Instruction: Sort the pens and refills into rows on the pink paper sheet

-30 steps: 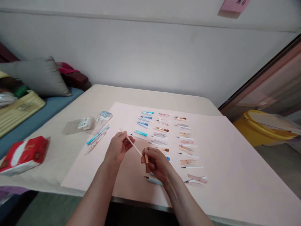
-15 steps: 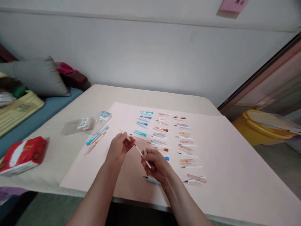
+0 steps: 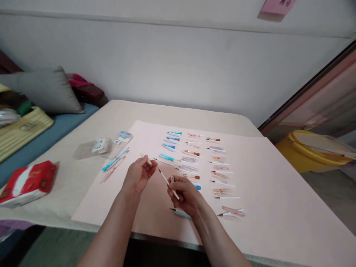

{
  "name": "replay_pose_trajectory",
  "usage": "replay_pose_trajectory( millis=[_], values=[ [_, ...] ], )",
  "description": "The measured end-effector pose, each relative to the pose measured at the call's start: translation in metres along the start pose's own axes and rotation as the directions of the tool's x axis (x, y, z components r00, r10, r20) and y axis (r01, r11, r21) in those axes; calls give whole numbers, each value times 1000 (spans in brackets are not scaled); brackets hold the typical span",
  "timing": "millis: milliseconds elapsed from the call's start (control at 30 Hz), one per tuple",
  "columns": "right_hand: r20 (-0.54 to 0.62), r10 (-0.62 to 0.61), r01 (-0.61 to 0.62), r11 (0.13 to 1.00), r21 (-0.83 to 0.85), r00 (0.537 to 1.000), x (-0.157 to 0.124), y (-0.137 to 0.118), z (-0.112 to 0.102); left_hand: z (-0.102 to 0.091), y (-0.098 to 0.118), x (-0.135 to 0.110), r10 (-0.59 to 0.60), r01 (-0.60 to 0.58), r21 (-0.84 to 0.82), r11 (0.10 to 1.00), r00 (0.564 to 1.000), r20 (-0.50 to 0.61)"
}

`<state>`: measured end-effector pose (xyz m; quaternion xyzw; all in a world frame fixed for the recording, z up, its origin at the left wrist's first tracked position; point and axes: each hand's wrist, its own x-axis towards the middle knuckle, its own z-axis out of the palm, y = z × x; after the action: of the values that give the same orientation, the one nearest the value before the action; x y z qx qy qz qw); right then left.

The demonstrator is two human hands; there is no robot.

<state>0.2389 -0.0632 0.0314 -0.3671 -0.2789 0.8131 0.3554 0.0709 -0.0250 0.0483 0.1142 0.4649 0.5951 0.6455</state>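
Observation:
Above the pink sheet, my left hand pinches a pale, slim pen part. My right hand grips a white pen refill, its dark tip slanting up towards my left fingers. A small labelled piece, possibly a pen barrel, also shows between the right fingers and is mostly hidden. The refill tip and the pale part are apart. Under my right wrist lies a grey-blue pen part. Beyond it are columns of disassembled pens, including a turquoise barrel and a brown-ended barrel.
To the left lie a blue pen, a pink pen, a clear plastic case and a blue-and-white packet. A red tissue pack sits near the table's left edge. A yellow bin stands right of the table.
My left hand has shifted slightly to the left with the pale pen part, widening the gap to the refill tip. My right hand stays almost still.

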Motion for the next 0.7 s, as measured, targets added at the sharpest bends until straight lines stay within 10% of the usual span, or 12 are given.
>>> replay_pose_trajectory(
  millis=[700],
  values=[
    [4,-7,7,1000,-2,1000,0,0,-1,0,2,3,-122,122,6,992,992,-4]
  ],
)
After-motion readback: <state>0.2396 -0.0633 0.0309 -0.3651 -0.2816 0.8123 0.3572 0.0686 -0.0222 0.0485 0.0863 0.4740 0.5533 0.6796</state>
